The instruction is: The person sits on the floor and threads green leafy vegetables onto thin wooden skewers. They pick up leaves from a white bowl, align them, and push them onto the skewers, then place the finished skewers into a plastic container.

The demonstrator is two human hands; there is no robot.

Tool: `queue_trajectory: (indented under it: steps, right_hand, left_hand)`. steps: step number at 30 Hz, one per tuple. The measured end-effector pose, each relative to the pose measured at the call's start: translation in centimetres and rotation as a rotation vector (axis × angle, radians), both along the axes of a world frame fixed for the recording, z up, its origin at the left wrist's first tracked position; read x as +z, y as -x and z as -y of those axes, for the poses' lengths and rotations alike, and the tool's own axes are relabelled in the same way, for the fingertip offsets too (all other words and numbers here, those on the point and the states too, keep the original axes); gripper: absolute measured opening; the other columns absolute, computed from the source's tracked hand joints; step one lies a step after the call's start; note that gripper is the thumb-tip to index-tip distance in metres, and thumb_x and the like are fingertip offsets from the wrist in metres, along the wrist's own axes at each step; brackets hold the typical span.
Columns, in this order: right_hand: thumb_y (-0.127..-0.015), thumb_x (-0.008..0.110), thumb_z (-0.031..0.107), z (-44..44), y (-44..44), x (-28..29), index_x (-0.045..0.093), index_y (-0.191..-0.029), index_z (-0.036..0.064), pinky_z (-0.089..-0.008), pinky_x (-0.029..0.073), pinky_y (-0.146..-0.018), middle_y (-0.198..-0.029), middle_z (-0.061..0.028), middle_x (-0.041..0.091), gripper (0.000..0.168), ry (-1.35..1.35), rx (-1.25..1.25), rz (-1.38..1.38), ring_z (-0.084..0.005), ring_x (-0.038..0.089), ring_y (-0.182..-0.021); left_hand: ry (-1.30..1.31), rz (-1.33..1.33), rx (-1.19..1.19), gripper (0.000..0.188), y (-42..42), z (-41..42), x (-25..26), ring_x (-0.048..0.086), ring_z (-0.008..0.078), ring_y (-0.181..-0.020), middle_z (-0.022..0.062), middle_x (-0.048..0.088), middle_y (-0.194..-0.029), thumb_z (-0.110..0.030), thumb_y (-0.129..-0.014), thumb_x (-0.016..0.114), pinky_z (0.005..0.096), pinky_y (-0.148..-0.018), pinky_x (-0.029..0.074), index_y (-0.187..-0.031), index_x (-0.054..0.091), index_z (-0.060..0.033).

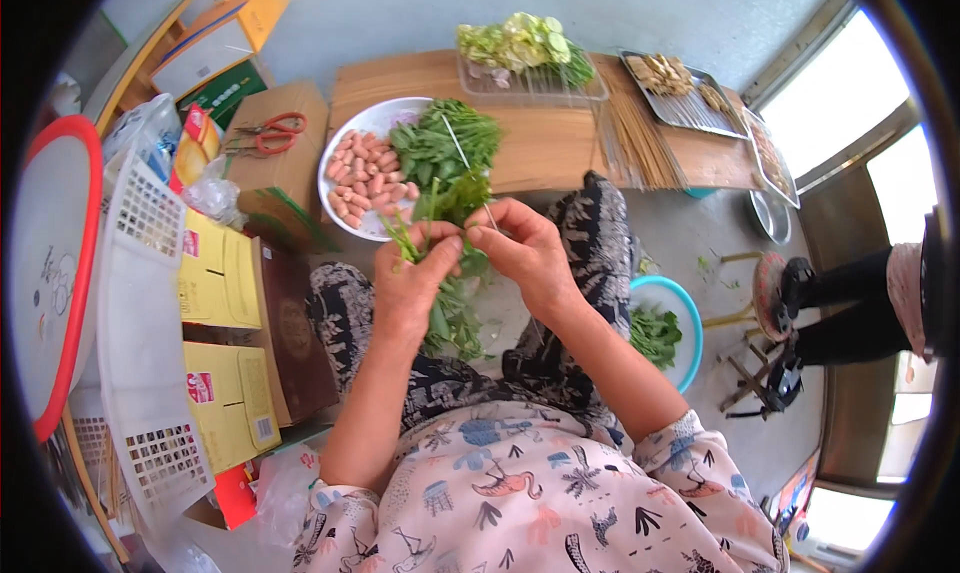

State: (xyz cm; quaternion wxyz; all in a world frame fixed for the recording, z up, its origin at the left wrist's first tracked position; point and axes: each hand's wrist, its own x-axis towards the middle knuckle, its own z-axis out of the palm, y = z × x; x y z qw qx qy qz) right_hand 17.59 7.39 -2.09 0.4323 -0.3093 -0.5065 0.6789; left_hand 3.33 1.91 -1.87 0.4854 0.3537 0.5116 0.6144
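Observation:
My left hand [411, 284] pinches several green leafy stems [401, 235], their cut ends poking up past the thumb. In my right hand [529, 252] is a thin skewer [456, 139], slanting up and left. A bunch of leaves [465, 198] hangs on or against its middle; I cannot tell how it is attached. Both sets of fingertips almost meet. Beyond them, a white round basin [330, 198] holds small pink sausages [367, 171] and a heap of leafy greens [450, 141]. Below my hands, more loose greens [454, 321] lie between my knees.
A wooden table [540, 141] carries a clear tray of vegetables [529, 92], loose skewers [637, 134] and a metal tray [705, 115] of skewered food. Scissors [276, 132] rest on a cardboard box [281, 168]. A blue-rimmed basin [694, 333] stands right; another person's legs [847, 310] are beyond.

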Motion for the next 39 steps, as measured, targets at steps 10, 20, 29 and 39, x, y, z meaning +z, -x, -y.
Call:
queue_trajectory:
  steps: [10, 20, 29, 39]
  right_hand:
    - [-0.088, 0.061, 0.003, 0.6, 1.8, -0.8, 0.058, -0.088, 0.0, -0.018, 0.043, -0.064, -0.083, 0.0017, 0.058, 0.005, -0.037, 0.054, -0.079, -0.0036, 0.052, -0.074]
    - [-0.089, 0.061, 0.008, 1.2, 0.5, -2.5, 0.06, -0.091, 0.007, -0.0163, 0.023, -0.049, -0.07, 0.0101, 0.048, 0.002, -0.013, -0.027, 0.067, 0.0009, 0.033, -0.056]
    - [-0.089, 0.058, 0.004, 2.9, -0.4, -0.9, 0.059, -0.089, 0.007, -0.0172, 0.025, -0.051, -0.072, 0.0084, 0.048, 0.004, -0.106, -0.047, 0.148, 0.0, 0.034, -0.058]
    - [-0.092, 0.058, 0.006, 2.1, -0.8, -2.1, 0.056, -0.092, 0.001, -0.0215, 0.044, -0.065, -0.085, 0.0007, 0.056, 0.006, -0.231, 0.135, -0.093, -0.0053, 0.051, -0.076]
  left_hand:
    - [0.095, 0.21, 0.111, 0.007, 0.3, -0.6, -2.0, 0.049, 0.005, -0.057, -0.0023, 0.058, -0.067, -0.01, -0.077, 0.063, 0.0193, -0.048, 0.031, -0.08, 0.065, -0.0031]
    - [0.121, 0.147, 0.05, 0.012, -0.4, 0.1, -3.0, 0.053, 0.0057, -0.063, -0.0001, 0.061, -0.07, -0.013, -0.077, 0.067, 0.0233, -0.054, 0.042, -0.081, 0.066, -0.0016]
    - [0.01, 0.161, -0.058, 0.015, -0.9, 1.4, -3.6, 0.052, 0.0068, -0.06, 0.0005, 0.06, -0.07, -0.017, -0.076, 0.068, 0.0227, -0.052, 0.041, -0.083, 0.066, -0.0039]
    - [0.102, -0.134, -0.075, 0.012, 0.2, 2.7, 0.0, 0.044, 0.004, -0.057, -0.0035, 0.053, -0.068, -0.01, -0.082, 0.063, 0.0193, -0.051, 0.032, -0.088, 0.061, -0.0007]
